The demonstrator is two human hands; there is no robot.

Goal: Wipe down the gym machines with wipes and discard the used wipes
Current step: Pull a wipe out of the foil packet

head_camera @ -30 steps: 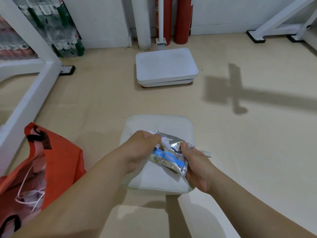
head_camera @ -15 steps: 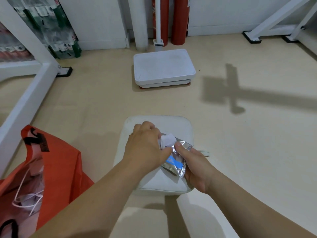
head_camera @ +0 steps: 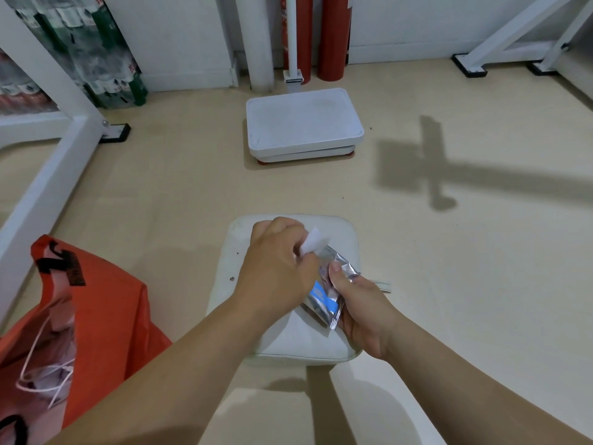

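1. The task looks to be at an early step for this machine: a fresh wipe is only partly out of its packet, so I judge that the wiping of the seat below the hands is not yet begun
2. The left hand pinches the white wipe between the thumb and curled fingers, at the far, open end of the packet. The lower part of the wipe is hidden by the hand
3. The right hand holds the near part of the silver and blue packet. The thumb presses on its front face and the other fingers are curled behind it, mostly hidden
4. Both hands and the packet are over the middle of the seat; I cannot tell if the packet touches it
5. What is left, by my judgement: pull the wipe free, wipe the seat, then throw the wipe away
6. Containers: the packet holds the wipe, and it cannot be seen how many more are inside. The orange bag stands open at the near left, just beside the seat. Inside it white cords and pale crumpled material show, but I cannot tell if these are used wipes
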